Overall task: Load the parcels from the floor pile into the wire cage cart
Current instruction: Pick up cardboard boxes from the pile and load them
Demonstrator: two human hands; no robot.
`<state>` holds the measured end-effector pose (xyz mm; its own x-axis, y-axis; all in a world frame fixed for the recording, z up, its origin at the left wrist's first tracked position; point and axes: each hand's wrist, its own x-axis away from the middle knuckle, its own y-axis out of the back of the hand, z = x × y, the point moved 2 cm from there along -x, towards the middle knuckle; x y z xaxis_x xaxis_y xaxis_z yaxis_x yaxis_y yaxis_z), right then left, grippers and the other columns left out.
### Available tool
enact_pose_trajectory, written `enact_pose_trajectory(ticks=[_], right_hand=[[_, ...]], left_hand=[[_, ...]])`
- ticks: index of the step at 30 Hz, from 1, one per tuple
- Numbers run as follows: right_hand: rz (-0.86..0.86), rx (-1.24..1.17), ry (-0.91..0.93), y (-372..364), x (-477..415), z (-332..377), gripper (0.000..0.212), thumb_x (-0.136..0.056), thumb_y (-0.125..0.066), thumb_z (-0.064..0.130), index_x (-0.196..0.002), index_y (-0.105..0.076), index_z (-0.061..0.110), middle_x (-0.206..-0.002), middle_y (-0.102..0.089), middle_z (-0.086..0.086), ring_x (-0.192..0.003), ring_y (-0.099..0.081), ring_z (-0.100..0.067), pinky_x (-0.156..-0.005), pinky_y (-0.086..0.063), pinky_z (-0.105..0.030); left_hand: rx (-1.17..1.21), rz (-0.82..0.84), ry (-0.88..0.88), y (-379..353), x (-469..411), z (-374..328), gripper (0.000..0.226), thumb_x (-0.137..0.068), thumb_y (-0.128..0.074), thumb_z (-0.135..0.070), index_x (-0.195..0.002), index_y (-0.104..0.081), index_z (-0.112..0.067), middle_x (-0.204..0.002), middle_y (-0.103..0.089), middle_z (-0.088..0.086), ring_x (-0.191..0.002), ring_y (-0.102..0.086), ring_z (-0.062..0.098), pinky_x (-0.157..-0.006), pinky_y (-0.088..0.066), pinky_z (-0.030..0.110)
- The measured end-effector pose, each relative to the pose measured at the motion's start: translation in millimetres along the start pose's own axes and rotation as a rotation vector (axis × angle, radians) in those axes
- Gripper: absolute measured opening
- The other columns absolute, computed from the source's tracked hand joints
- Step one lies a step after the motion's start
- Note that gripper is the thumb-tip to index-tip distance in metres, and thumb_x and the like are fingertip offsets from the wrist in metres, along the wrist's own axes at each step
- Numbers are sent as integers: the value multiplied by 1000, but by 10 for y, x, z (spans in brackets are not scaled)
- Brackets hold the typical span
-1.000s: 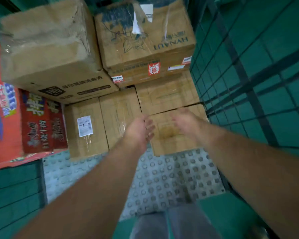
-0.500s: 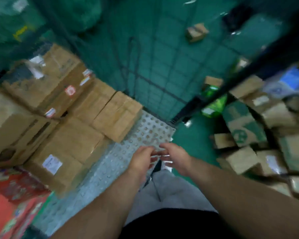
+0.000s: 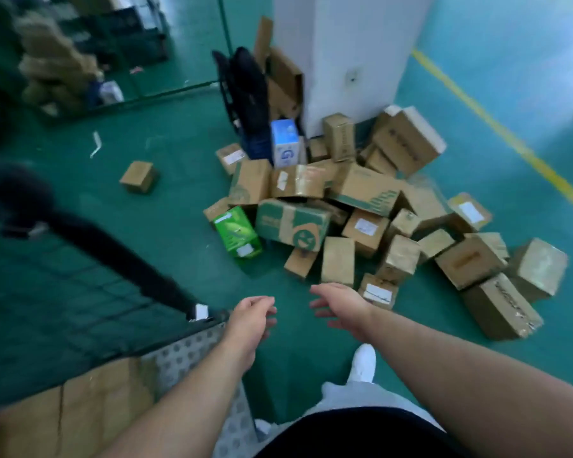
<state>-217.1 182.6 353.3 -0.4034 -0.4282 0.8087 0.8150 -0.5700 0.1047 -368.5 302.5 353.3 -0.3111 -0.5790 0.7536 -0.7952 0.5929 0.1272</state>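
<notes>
Parcels (image 3: 361,209) lie in a loose heap on the green floor (image 3: 179,200) ahead of me, against the white pillar (image 3: 344,44). The wire cage cart (image 3: 179,355) is at my lower left. My left hand (image 3: 250,320) and right hand (image 3: 341,309) are empty, with the fingers loosely spread. If I pull one from the bottom, I think those leaning above may slide down.

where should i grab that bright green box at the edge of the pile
Probably by its two long sides, coming from the open floor in front and to its left. The bright green box lies tilted at the near-left edge of the pile, its labelled short end toward you; the green-printed carton crowds its right side, so enter that side from the near end.
</notes>
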Motion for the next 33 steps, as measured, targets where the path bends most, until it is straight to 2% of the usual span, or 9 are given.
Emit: enact_pose_trajectory(ticks=[3,6,9,11,13,15,20,24,33], right_hand=[[-59,-40,-32,733,-111,-59,30,-100,-57,43,-121,-63,22,-113,-71,-3,-98,-67,-20,-86,-48,-35],[-88,-63,-54,1450,-293,-72,26,-100,-56,41,-114,-66,21,-112,-71,-5,-93,-63,-20,-81,-43,-34],[-112,-68,-50,2115,-553,-2,31,-100,-56,40,-118,-66,17,-110,-71,-8,-89,-62,-21,-76,-45,-32],[-128,-68,-45,2389,-691,81,32,-101,-55,40,-120,-64,15,-112,-71,-9,-95,-64,-20,-83,-50,-34],[-126,-46,-60,2592,-795,211,30,-103,-53,40,-120,-62,17,-112,-69,-6,-104,-65,-21,-98,-52,-41],[-108,-37,-59,2671,-911,372,30,-103,-52,40,-121,-61,18,-113,-68,-4,-106,-64,-22,-102,-51,-44],[-28,-89,-58,2514,-1248,729,40,-103,-52,39,-135,-55,16,-114,-67,-5,-103,-64,-20,-88,-51,-37],[-5,-110,-89,2286,-1537,889,43,-102,-52,40,-137,-54,16,-116,-67,-6,-105,-64,-21,-93,-51,-38],[-134,-94,-167,1980,-2186,1583,38,-103,-51,38,-134,-56,17,-114,-68,-3,-104,-65,-20,-90,-52,-38]], left_hand=[[-68,46,13,-647,-105,-205,10,-100,-62,-25,-101,-61,-15,-96,-69,4,-78,-64,19,-62,-41,29],[-123,83,28,-1275,-228,-384,13,-99,-63,-27,-103,-62,-15,-99,-71,4,-80,-66,19,-70,-44,33],[-124,90,40,-1818,-402,-581,14,-99,-64,-28,-105,-64,-15,-101,-72,4,-86,-67,20,-74,-47,35],[-113,88,44,-2001,-454,-719,15,-99,-64,-28,-106,-64,-15,-102,-71,5,-87,-67,20,-72,-47,34],[-120,75,51,-2128,-488,-872,17,-100,-63,-28,-109,-64,-14,-104,-71,5,-89,-67,20,-74,-48,34],[-128,57,51,-2163,-518,-996,18,-100,-62,-28,-111,-64,-14,-106,-71,5,-90,-67,21,-76,-48,35],[-139,-18,81,-2068,-800,-1255,16,-101,-61,-27,-109,-62,-14,-108,-70,8,-89,-66,22,-72,-48,34],[-178,-21,122,-1941,-1199,-1459,16,-102,-60,-28,-109,-61,-14,-102,-70,6,-84,-64,21,-69,-46,32],[-293,101,128,-1557,-2638,-2379,22,-102,-56,-33,-115,-62,-16,-110,-70,6,-93,-67,21,-74,-50,34]])
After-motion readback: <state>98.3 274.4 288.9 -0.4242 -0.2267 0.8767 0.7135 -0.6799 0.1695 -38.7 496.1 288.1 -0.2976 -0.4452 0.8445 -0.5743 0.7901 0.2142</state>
